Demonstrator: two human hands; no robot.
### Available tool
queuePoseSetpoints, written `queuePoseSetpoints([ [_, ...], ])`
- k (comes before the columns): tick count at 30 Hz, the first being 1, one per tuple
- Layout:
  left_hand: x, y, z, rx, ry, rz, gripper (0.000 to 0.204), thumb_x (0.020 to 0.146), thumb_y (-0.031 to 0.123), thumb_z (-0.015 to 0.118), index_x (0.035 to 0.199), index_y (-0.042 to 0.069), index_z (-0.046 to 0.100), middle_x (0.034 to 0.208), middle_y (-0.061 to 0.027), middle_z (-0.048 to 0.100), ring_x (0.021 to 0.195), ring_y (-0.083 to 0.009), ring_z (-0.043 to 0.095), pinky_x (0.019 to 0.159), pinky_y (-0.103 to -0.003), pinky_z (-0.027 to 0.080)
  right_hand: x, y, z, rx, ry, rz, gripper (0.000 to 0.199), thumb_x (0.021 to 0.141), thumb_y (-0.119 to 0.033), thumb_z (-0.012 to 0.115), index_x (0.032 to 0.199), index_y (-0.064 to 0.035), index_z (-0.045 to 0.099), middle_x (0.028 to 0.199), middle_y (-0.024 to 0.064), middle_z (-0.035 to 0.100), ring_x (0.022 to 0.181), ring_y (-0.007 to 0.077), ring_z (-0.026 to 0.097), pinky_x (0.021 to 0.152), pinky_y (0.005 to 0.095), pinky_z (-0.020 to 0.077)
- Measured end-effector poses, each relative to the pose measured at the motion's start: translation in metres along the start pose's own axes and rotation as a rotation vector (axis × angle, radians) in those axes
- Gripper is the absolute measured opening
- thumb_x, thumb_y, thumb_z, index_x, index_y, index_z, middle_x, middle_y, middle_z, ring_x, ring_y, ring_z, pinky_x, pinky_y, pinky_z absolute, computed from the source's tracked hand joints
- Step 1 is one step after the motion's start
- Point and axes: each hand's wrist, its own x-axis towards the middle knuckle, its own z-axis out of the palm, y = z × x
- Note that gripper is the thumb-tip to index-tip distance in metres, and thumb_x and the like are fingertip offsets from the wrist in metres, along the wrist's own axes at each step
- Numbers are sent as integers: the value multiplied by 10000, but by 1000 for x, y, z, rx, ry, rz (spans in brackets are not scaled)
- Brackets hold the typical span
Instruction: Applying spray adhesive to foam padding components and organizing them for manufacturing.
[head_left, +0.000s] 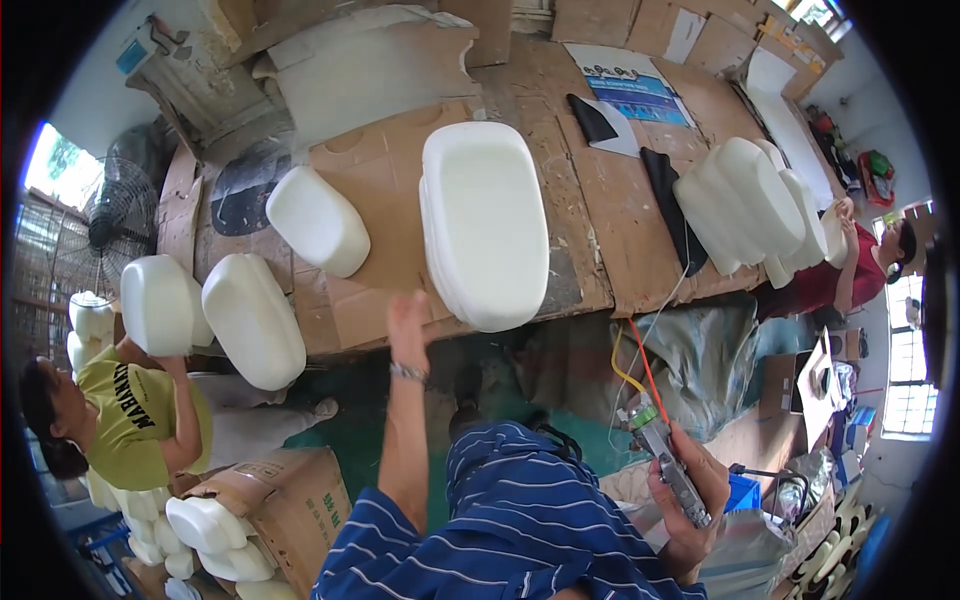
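In front of me on the cardboard-covered table [380, 150] stands a stack of white, rounded foam cushions [487, 215], the top one with a raised rim. My left hand [408, 335] is stretched out over the table's front edge, just left of the stack. Its fingers are extended, slightly blurred, and hold nothing. My right hand [697, 485], low at the right, is wrapped round a grey metal spray gun [672, 465]. A yellow hose [622, 360] and a red hose [648, 370] run from the gun toward the table edge.
More foam cushions lie left [318, 220] and stand stacked right [745, 205]. A person in a yellow-green shirt [140, 415] handles cushions at left; another in dark red [855, 265] is far right. A cardboard box [290, 510] and a fan [105, 215] are at left.
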Motion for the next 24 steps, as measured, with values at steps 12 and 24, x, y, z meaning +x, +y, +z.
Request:
queuePoseSetpoints([
  [12, -93, -51, 68, -330, -204, 8, 376, 918, 57, 714, 1221, -27, 509, 1124, -107, 617, 1049, -203, 643, 996, -368, 546, -11, 12, -4, 36, 57, -47, 526, 827, -24, 700, 1332, 73, 590, 1010, 188, 704, 866, 233, 689, 819, 314, 519],
  [24, -82, -52, 74, -399, -234, 92, 374, 935, 72, 706, 1222, -25, 486, 1204, -122, 631, 1108, -211, 647, 994, -377, 564, -35, 25, -23, 42, 8, -65, 531, 804, -36, 698, 1314, 75, 606, 1037, 199, 706, 879, 229, 684, 822, 325, 518],
])
